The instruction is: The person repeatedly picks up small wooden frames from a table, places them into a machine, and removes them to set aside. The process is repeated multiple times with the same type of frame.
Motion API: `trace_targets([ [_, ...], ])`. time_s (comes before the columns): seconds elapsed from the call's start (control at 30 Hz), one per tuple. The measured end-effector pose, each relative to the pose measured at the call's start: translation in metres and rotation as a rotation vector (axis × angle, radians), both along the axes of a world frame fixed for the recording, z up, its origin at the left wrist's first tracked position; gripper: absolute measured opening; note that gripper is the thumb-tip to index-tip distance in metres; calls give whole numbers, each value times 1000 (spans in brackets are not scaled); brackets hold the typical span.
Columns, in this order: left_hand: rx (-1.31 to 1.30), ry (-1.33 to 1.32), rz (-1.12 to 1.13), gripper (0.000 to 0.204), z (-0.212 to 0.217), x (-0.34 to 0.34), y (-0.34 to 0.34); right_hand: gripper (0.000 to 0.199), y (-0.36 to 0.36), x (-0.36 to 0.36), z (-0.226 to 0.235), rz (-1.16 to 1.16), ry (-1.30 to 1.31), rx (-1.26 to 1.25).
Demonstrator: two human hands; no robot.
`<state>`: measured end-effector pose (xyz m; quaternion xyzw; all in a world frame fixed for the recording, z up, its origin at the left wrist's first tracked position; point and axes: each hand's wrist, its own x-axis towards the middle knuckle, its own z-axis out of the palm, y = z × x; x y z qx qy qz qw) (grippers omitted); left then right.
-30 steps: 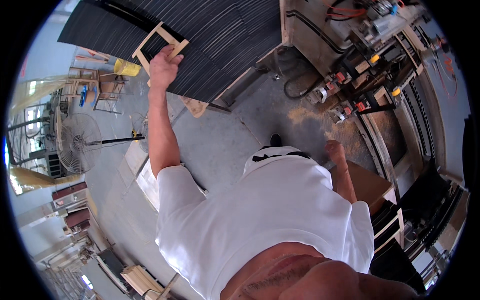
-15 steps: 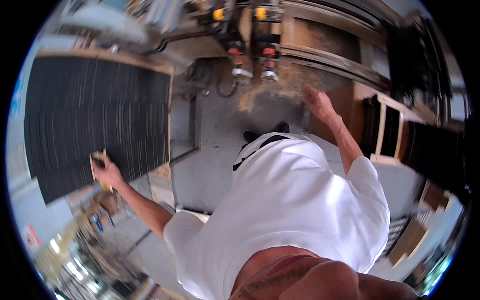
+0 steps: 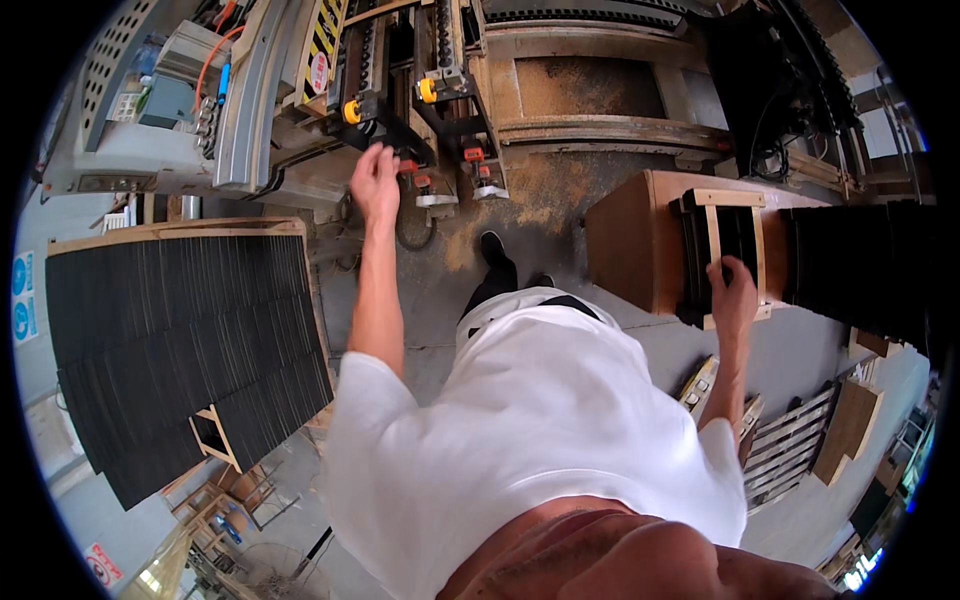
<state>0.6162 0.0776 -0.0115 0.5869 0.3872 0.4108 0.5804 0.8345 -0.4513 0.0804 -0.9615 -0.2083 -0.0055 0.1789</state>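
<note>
My left hand point(image 3: 376, 183) is raised beside the machine's arms, its fingers slightly apart and nothing visible in them. Close to it are the red and black end pieces point(image 3: 425, 178) of the machine. At the right, my right hand point(image 3: 735, 288) curls its fingers at a light wooden frame point(image 3: 758, 240) with two long bars. Dark panels point(image 3: 692, 250) stand beside and behind that frame, on a brown box-like stand point(image 3: 640, 235). Part of the grip is hidden by the hand. Far to the left, a smaller wooden frame point(image 3: 228, 440) sits against a large stack of black strips point(image 3: 180, 340).
Sawdust lies on the floor point(image 3: 540, 215) below the machine rails point(image 3: 600, 130). A black cable chain and cover point(image 3: 745, 80) hang at the upper right. A slatted rack point(image 3: 790, 445) and a pallet-truck-like yellow piece point(image 3: 700, 385) stand at the lower right.
My left hand has left the small frame on the black stack and swung up to the machine. My right hand has moved right and back to the wooden frame. My body has turned left.
</note>
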Motion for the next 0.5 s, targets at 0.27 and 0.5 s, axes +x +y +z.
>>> trace_targets([
  [0.27,-196,-35,-12,36,22,167,158,27,21,-25,-11,-186,-49,27],
  [0.5,-609,-171,5,46,-6,241,280,26,90,-21,45,-301,-61,240],
])
